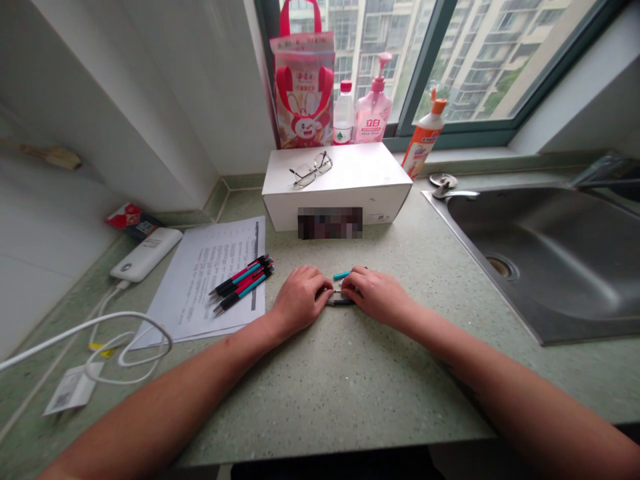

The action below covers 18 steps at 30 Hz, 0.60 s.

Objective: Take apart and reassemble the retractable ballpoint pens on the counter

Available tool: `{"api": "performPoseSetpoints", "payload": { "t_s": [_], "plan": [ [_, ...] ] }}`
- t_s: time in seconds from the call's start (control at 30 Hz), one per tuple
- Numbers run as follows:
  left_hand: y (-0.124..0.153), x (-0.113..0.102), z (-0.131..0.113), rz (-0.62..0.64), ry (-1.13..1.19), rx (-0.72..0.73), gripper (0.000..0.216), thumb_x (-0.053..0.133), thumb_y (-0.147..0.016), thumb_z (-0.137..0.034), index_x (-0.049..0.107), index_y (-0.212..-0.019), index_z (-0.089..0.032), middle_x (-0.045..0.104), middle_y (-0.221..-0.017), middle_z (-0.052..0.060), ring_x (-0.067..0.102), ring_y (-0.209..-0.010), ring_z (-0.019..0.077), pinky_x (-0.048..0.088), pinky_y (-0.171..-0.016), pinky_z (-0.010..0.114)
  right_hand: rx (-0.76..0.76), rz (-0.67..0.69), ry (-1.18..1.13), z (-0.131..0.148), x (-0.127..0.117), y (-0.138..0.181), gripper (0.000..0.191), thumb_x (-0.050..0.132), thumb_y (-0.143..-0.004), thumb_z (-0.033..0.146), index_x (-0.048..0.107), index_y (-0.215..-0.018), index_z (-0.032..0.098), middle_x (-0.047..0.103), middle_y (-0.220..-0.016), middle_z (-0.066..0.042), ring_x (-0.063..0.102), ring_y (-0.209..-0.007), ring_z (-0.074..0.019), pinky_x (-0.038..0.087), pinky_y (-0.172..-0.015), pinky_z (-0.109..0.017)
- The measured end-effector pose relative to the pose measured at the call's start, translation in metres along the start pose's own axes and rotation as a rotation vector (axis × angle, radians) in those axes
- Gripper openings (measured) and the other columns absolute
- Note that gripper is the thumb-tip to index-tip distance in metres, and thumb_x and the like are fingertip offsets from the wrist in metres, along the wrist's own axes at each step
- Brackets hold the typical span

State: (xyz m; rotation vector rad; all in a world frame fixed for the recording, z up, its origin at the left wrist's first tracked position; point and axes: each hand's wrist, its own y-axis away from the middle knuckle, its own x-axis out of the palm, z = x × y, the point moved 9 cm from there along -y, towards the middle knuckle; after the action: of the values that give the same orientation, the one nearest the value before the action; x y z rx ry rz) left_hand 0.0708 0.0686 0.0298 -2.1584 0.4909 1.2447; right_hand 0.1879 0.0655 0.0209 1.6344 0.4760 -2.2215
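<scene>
My left hand and my right hand meet over the middle of the counter, fingers closed in a pinch. Between their fingertips spans a thin, pale pen part, too small to tell whether it is a refill or a spring. Just below it, a black pen grip section lies on the counter, partly covered by the right fingers. A teal pen barrel rests beyond, its right end hidden by my right hand. To the left, several assembled pens in red, teal and black lie on printed sheets.
Behind my hands stands a white box with eyeglasses on top. A steel sink is at the right. A white power bank and a looped cable lie at the left. Bottles line the window.
</scene>
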Motion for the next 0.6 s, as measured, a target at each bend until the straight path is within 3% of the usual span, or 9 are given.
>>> {"api": "performPoseSetpoints", "payload": {
  "t_s": [0.1,0.23,0.37,0.43,0.6],
  "plan": [
    [0.000,-0.001,-0.001,-0.010,-0.007,0.011,0.010,0.063,-0.093,-0.023,0.071,-0.091,-0.018,0.067,-0.091,0.007,0.057,-0.088,0.0234,0.047,-0.082,0.040,-0.009,-0.020,-0.025,-0.001,0.001,0.000,0.014,0.058,-0.098,0.026,0.070,-0.094,0.019,0.068,-0.095,-0.005,0.060,-0.077,-0.0150,0.035,-0.064,-0.029],
    [0.001,-0.001,-0.009,-0.018,-0.041,0.079,0.025,0.057,-0.097,-0.025,0.069,-0.119,-0.019,0.067,-0.108,0.010,0.056,-0.098,0.0250,0.048,-0.086,0.041,-0.012,-0.126,-0.054,-0.006,-0.012,0.002,0.016,0.058,-0.098,0.030,0.070,-0.095,0.019,0.067,-0.093,-0.005,0.061,-0.078,-0.0158,0.039,-0.066,-0.029],
    [0.001,0.003,-0.016,0.021,-0.103,0.152,0.030,0.051,-0.102,-0.027,0.066,-0.127,-0.023,0.068,-0.115,0.009,0.056,-0.104,0.0255,0.047,-0.088,0.042,-0.080,-0.270,0.013,-0.007,-0.029,0.003,0.024,0.049,-0.102,0.025,0.069,-0.115,0.017,0.067,-0.110,-0.011,0.061,-0.098,-0.0212,0.045,-0.081,-0.033],
    [0.001,0.005,-0.017,0.034,-0.120,0.158,0.030,0.050,-0.102,-0.027,0.067,-0.127,-0.024,0.068,-0.114,0.009,0.056,-0.104,0.0253,0.047,-0.088,0.042,-0.138,-0.249,0.080,-0.003,-0.026,0.001,0.026,0.051,-0.101,0.022,0.068,-0.120,0.018,0.067,-0.115,-0.013,0.059,-0.103,-0.0236,0.045,-0.085,-0.036],
    [0.001,0.001,-0.015,-0.001,-0.112,0.134,0.025,0.056,-0.100,-0.030,0.071,-0.119,-0.023,0.069,-0.106,0.009,0.057,-0.099,0.0245,0.046,-0.085,0.040,-0.176,-0.168,0.151,-0.003,-0.015,-0.003,0.019,0.057,-0.098,0.019,0.073,-0.108,0.020,0.069,-0.108,-0.010,0.057,-0.096,-0.0227,0.042,-0.081,-0.035]
  ]
}}
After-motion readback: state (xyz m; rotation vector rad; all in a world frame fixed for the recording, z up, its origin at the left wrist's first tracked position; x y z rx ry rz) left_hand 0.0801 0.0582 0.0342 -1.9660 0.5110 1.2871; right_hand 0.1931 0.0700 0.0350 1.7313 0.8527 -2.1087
